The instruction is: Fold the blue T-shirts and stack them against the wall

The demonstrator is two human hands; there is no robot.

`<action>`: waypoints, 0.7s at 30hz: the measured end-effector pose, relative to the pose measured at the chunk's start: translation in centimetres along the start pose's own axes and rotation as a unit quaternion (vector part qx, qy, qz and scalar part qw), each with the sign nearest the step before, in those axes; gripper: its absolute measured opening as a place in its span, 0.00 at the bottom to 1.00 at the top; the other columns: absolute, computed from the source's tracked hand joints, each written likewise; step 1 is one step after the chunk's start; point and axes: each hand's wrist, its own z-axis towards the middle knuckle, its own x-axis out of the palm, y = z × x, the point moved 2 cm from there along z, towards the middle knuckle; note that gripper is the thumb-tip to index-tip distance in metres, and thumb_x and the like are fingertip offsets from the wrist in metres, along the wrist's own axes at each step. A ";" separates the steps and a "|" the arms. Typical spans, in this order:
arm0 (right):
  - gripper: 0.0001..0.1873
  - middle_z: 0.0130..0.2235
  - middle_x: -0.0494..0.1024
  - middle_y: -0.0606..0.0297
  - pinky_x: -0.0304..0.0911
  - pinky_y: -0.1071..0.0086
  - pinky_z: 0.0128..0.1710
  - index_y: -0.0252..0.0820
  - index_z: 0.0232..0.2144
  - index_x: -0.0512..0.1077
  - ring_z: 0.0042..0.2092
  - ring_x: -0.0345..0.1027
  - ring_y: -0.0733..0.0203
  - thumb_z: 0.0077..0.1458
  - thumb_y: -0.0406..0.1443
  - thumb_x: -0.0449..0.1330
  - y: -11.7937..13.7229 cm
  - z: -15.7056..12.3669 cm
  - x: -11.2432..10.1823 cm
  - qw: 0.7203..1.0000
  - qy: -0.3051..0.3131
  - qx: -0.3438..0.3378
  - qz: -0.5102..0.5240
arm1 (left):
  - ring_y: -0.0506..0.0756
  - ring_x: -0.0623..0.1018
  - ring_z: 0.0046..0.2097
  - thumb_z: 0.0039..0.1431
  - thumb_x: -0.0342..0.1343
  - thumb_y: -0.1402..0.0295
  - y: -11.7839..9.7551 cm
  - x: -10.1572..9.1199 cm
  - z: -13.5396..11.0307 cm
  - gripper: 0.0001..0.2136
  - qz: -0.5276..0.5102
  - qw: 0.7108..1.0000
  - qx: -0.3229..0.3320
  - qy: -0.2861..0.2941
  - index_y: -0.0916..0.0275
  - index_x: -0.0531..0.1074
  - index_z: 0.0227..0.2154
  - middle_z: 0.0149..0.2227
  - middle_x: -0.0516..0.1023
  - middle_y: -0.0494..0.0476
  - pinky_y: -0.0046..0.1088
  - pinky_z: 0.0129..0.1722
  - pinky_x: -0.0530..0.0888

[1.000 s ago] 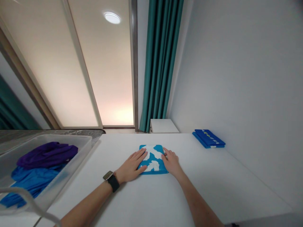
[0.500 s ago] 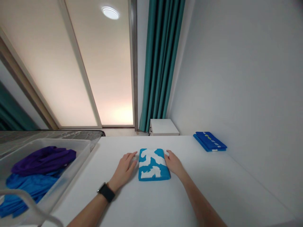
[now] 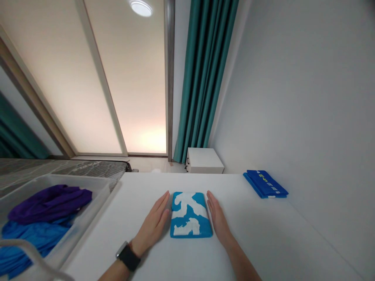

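A folded blue-and-white patterned cloth (image 3: 190, 215) lies flat in the middle of the white table (image 3: 258, 230). My left hand (image 3: 152, 224) rests on the table beside the cloth's left edge, its fingers straight and together. My right hand (image 3: 218, 220) lies the same way along the cloth's right edge. Both hands hold nothing, and each sits right by the cloth, though I cannot tell whether either touches it. A black watch (image 3: 128, 256) circles my left wrist.
A translucent plastic bin (image 3: 93, 199) at the table's left holds a purple garment (image 3: 48, 205) and a blue garment (image 3: 35, 234). A folded dark blue cloth (image 3: 265, 184) lies at the far right by the wall. A white cabinet (image 3: 204, 160) stands beyond the far edge.
Both hands have slid off the cloth to its sides, with fingers straightened. The cloth stays in place. The view has tilted upward, so the table sits lower in the picture.
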 end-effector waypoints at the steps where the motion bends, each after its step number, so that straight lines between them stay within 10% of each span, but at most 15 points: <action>1: 0.43 0.67 0.56 0.64 0.42 0.54 0.67 0.49 0.60 0.64 0.68 0.44 0.51 0.52 0.65 0.48 -0.2 -0.1 0.4 1.000 0.011 0.018 0.011 | 0.57 0.57 0.67 0.71 0.39 0.63 -0.5 0.0 0.1 0.25 0.010 1.000 0.007 0.001 0.57 0.47 0.68 0.69 0.53 0.58 0.43 0.65 0.61; 10: 0.39 0.69 0.49 0.71 0.30 0.55 0.68 0.54 0.62 0.61 0.70 0.35 0.58 0.56 0.64 0.46 -1.4 -0.5 1.3 0.998 0.047 0.005 0.043 | 0.60 0.53 0.69 0.68 0.42 0.52 -7.0 1.6 4.5 0.30 0.123 0.961 0.176 0.176 0.58 0.48 0.68 0.69 0.51 0.59 0.47 0.67 0.54; 21: 0.33 0.69 0.49 0.76 0.26 0.54 0.68 0.60 0.62 0.59 0.70 0.33 0.60 0.60 0.60 0.45 -2.5 -0.7 1.4 0.999 0.042 -0.012 0.006 | 0.65 0.46 0.70 0.62 0.39 0.40 -7.0 3.6 5.3 0.40 0.147 0.944 0.172 0.241 0.62 0.44 0.68 0.70 0.46 0.63 0.55 0.66 0.45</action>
